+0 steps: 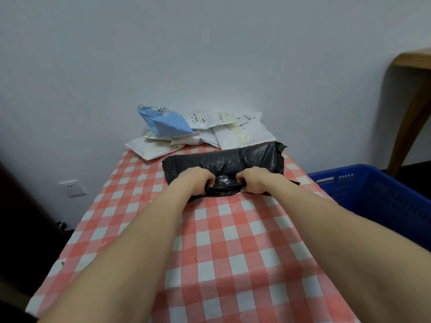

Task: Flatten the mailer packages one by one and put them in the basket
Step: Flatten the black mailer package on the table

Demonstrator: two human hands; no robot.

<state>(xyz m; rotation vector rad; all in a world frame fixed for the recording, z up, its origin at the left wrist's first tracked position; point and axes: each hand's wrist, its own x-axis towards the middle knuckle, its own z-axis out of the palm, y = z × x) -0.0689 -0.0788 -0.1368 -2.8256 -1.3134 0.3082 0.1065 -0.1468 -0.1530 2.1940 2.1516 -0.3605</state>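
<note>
Gripping the black mailer by its near edge, you are holding it with both hands at once. Your left hand is curling round the bunched plastic on the left. Your right hand is pinching it on the right. The two are sitting close together, with a short stretch of crumpled film between them.

The mailer is lying on the checked tablecloth straight ahead of you, just past your knuckles. Its long axis is running left to right across the table, the right end sitting a little farther back than the left. It is looking puffy and wrinkled, so by my reading the flattening is not yet done.

The blue basket is sitting off the table's right side and lower down. Your right hand is the nearer one to it, so the carry is likely going rightward.

Behind the black mailer, the waiting pile is lying against the wall: white mailers with labels, and a light blue mailer propped on top at the left. The nearest white one is touching the black mailer's far edge or lying just beside it; I cannot tell which.

Room: pale wall, a socket low at the left, a wooden table at the far right.
</note>
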